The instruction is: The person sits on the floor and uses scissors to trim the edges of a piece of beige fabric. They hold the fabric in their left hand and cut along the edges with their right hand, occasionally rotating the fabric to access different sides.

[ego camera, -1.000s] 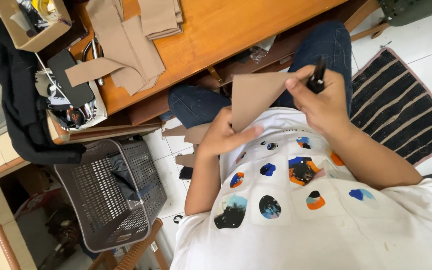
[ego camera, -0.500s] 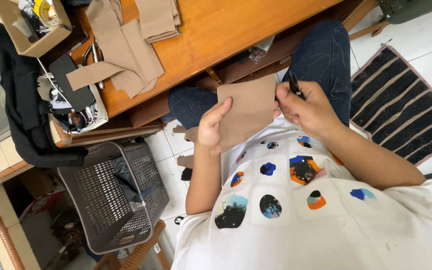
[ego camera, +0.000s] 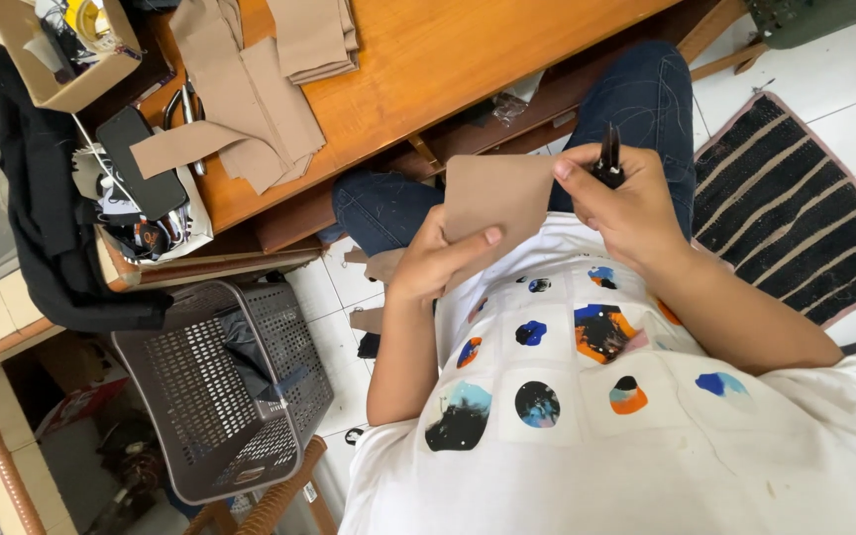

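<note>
the tan fabric piece (ego camera: 495, 196) is held up over the person's lap, in front of the white printed shirt (ego camera: 587, 396) and just off the near edge of the wooden worktop (ego camera: 428, 69). it looks like a squarish panel with rounded corners, its face turned toward the camera and its slightly longer axis running up and down in the view, top edge toward the worktop. the left hand (ego camera: 438, 260) is closed on its lower left edge, thumb laid across the front. the right hand (ego camera: 621, 198) touches the panel's right edge with its fingertips while gripping a dark slim tool (ego camera: 608, 159), seemingly small scissors or a pen, tip pointing away from the body.

judging by the work, this piece seems cut to shape and is being checked or trimmed; nothing shows on its face yet. more tan fabric pieces (ego camera: 260, 99) lie stacked and strewn on the worktop, and scraps (ego camera: 374, 266) lie on the tiled floor below, beside a grey plastic basket (ego camera: 220, 386).
</note>
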